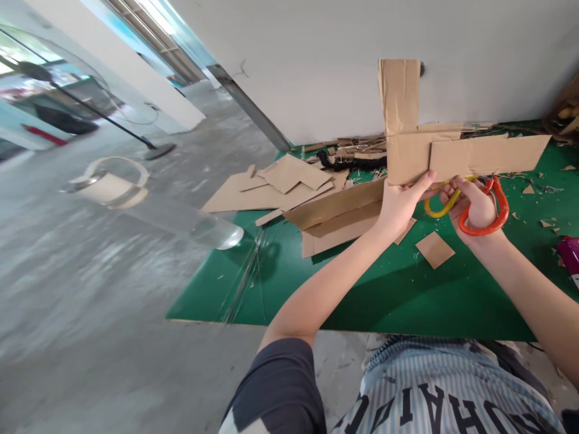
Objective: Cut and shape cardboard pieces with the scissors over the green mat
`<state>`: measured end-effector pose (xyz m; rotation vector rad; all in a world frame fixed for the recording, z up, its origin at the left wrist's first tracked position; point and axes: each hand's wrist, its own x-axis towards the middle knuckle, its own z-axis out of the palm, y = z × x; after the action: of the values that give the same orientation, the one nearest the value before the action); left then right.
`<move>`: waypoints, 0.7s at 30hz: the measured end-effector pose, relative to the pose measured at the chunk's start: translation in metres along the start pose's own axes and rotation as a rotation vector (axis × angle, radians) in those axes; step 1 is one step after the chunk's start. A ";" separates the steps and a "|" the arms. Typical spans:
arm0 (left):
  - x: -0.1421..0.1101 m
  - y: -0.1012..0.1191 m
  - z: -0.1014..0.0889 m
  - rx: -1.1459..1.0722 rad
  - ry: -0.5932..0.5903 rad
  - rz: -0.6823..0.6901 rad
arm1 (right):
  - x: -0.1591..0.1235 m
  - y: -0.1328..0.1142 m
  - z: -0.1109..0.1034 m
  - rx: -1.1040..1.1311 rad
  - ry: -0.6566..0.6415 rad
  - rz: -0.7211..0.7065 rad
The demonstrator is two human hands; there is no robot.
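Note:
My left hand (409,196) grips the lower edge of a flat cardboard piece (407,154), which has one upright arm and one long arm reaching right. Beside it, my right hand (473,202) is closed around scissors with one orange handle (500,211) and one yellow handle (443,208). The blades are mostly hidden behind the fingers and the cardboard. Under my left forearm lies a folded cardboard strip (339,220). Below my hands, a small cardboard rectangle (435,249) rests on the green table (384,301).
Cut cardboard sheets (289,175) overlap at the table's back left. Scraps and a black item (353,161) lie along the wall. A clear plastic cylinder (221,235) stands out at the left corner, beside thin clear strips (246,274). A purple packet (570,256) sits far right.

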<state>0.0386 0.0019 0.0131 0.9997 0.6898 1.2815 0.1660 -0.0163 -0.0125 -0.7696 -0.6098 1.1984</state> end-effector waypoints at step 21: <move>0.002 -0.004 -0.005 -0.049 0.023 -0.019 | -0.003 -0.001 0.001 0.062 -0.012 -0.035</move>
<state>0.0366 0.0045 0.0080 0.9375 0.6806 1.2898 0.1651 -0.0195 -0.0109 -0.6975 -0.5909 1.1852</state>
